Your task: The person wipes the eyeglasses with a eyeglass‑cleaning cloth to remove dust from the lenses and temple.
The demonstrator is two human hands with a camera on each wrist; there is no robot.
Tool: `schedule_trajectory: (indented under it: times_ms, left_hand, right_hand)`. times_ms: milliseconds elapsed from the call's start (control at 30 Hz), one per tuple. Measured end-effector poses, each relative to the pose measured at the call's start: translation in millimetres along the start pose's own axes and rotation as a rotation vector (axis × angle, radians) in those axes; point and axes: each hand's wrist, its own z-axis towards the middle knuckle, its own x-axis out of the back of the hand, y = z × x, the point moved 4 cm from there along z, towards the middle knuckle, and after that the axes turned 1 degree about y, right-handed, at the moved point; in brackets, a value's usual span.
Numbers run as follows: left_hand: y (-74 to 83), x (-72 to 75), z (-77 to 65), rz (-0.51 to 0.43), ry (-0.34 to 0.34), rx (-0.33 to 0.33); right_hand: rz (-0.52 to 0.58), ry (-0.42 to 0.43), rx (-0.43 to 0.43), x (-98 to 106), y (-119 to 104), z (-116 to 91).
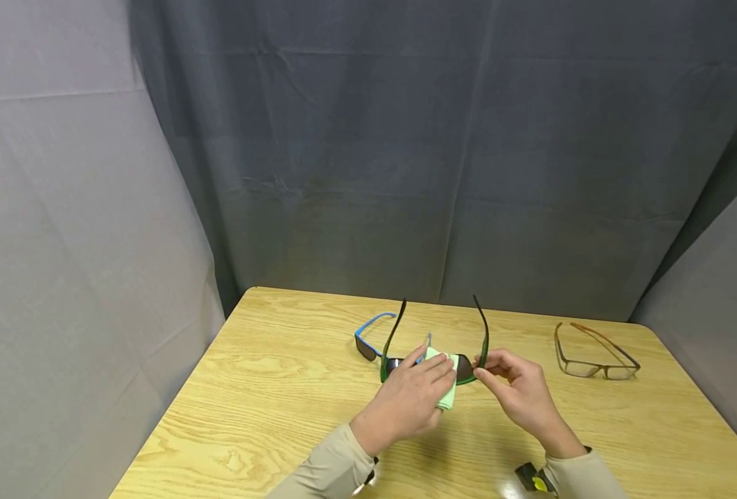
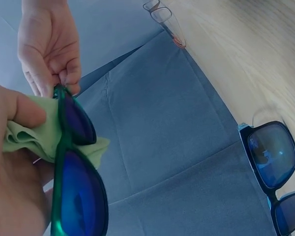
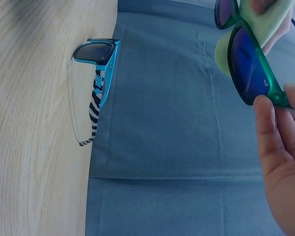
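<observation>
Green-framed sunglasses (image 1: 466, 369) with dark, blue-reflecting lenses are held up above the table, their temples unfolded and pointing away from me. My right hand (image 1: 521, 395) pinches them at the right outer corner, thumb and fingertips by the hinge. A folded light green cloth (image 1: 446, 400) is wrapped over the middle of the frame. My left hand (image 1: 408, 398) holds this cloth against the lens, its thumb (image 2: 29, 112) on one side in the left wrist view. The left hand's fingertips behind the lens are partly hidden.
Blue sunglasses (image 1: 366, 348) with a zebra-striped temple (image 3: 93, 115) lie on the wooden table (image 1: 268, 388) behind the green pair. Clear eyeglasses (image 1: 583, 369) with brown-orange temple ends rest at the right. Grey curtains (image 1: 343, 173) enclose the back and sides.
</observation>
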Motion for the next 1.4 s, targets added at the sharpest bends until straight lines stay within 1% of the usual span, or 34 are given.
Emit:
schedule_trajectory:
  times_ms: [167,233,367,500,600,733,867,933,1067,1167,1267,1400]
  left_hand:
    - [-1.0,0.5,-1.1,-0.023,-0.028,-0.015]
    - [-1.2,-0.2,-1.4,-0.021,-0.035,-0.017]
    - [-0.6,-1.2,-1.2,-0.014,-0.032,-0.019]
    - [1.1,-1.9,0.4,-0.008,-0.045,-0.016]
    - [1.9,-3.0,1.3,-0.006,-0.059,-0.006]
    - [0.8,-4.4,1.5,-0.023,-0.059,0.025]
    - [-0.3,-4.3,1.8,-0.033,-0.031,0.038]
    - [-0.7,-4.4,2.3,-0.020,-0.013,0.031]
    - [-1.1,-4.5,3.8,0.010,0.012,0.019]
    - [-1.3,-5.3,4.5,0.015,0.010,0.016]
    - [-1.4,-6.5,5.2,0.009,0.000,0.015]
    - [-1.0,-7.0,6.4,0.001,-0.019,0.015]
  right_hand:
    - [0.004,-0.002,0.009,2,-20,4]
    - [0.006,-0.001,0.017,2,-22,5]
    - [0.011,0.007,0.030,0,-8,4]
    - [0.031,0.005,0.055,-2,9,1]
    - [0.044,0.006,0.058,-3,14,-1]
    - [0.042,0.014,0.029,-2,15,-2]
    - [0.046,0.018,0.017,-2,10,0]
    - [0.050,0.022,0.020,-1,1,2]
    - [0.048,0.026,0.020,-1,-3,4]
    - [0.041,0.021,0.020,-2,-5,5]
    - [0.036,0.017,0.021,-2,-19,7]
    - [0.041,0.017,0.000,-2,-21,8]
